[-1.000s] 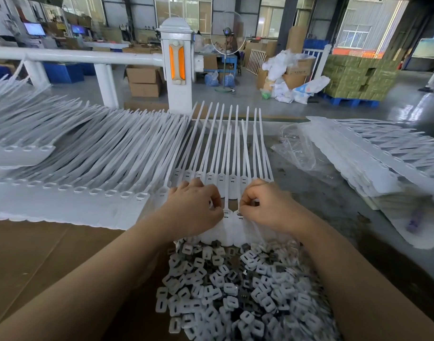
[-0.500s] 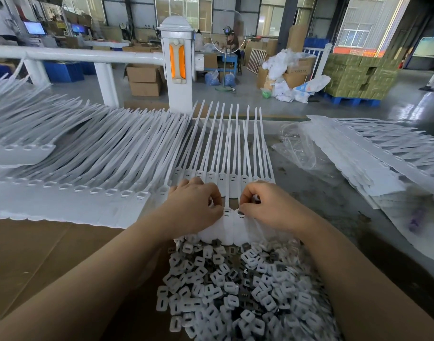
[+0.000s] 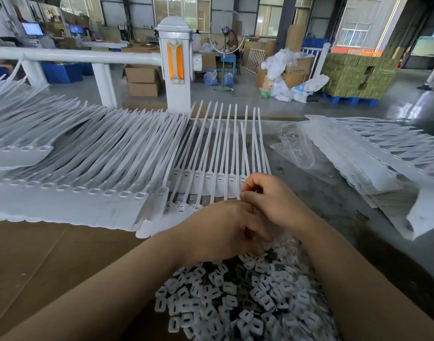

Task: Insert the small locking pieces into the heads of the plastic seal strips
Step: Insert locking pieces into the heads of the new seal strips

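Observation:
A row of white plastic seal strips (image 3: 211, 178) lies in front of me, heads toward me and tails pointing away. A second row of heads (image 3: 188, 207) sits nearer, partly under my hands. A heap of small white locking pieces (image 3: 235, 299) fills the near middle. My left hand (image 3: 218, 232) is at the far edge of that heap with its fingers curled down into the pieces, and what they hold is hidden. My right hand (image 3: 272, 200) is just above it with curled fingers that pinch at the right end of the strip row.
A long overlapping stack of strips (image 3: 75, 193) covers the left side on brown cardboard (image 3: 38, 262). More strips in a plastic wrap (image 3: 371, 163) lie at the right, beside a crumpled clear bag (image 3: 294, 148). A white railing post (image 3: 176, 70) stands behind.
My left hand has left the strip heads and dropped toward me onto the heap of locking pieces. My right hand stays at the strips, shifted slightly right.

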Tool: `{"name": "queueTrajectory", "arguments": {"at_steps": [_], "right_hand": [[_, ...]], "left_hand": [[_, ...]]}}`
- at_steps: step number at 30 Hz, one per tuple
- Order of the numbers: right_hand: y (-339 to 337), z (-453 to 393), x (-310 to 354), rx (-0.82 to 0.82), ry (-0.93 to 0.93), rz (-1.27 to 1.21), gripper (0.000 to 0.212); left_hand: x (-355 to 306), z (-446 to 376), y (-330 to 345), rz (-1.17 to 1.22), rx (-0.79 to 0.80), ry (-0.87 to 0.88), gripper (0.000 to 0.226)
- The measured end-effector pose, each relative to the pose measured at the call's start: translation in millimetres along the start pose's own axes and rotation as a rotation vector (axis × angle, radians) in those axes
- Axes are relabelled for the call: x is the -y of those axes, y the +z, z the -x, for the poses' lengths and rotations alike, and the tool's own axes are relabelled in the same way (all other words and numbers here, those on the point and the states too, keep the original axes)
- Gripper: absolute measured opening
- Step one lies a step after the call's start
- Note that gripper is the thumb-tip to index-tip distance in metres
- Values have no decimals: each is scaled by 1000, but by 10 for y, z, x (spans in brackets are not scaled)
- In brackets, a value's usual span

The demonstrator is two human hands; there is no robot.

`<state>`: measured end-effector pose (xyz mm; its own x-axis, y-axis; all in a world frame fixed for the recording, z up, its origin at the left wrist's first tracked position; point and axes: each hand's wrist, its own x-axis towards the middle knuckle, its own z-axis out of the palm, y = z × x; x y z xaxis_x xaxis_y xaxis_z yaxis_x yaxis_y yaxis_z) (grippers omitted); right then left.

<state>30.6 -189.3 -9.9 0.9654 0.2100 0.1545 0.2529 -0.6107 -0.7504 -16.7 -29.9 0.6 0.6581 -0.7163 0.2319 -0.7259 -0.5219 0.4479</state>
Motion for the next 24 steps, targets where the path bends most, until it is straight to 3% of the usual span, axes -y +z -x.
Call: {"name": "queueTrajectory", "arguments": {"at_steps": [6, 16, 24], "right_hand": [[-4, 8, 20, -16, 8, -26, 15], [-38, 41, 97, -9, 20, -146, 11], [-53, 68, 135, 24, -24, -194, 9]], "left_hand": [[16, 3, 30, 136, -50, -78, 8], [239, 20, -210, 841, -360, -619, 6], [278, 11, -222, 829, -391, -701, 8]]}}
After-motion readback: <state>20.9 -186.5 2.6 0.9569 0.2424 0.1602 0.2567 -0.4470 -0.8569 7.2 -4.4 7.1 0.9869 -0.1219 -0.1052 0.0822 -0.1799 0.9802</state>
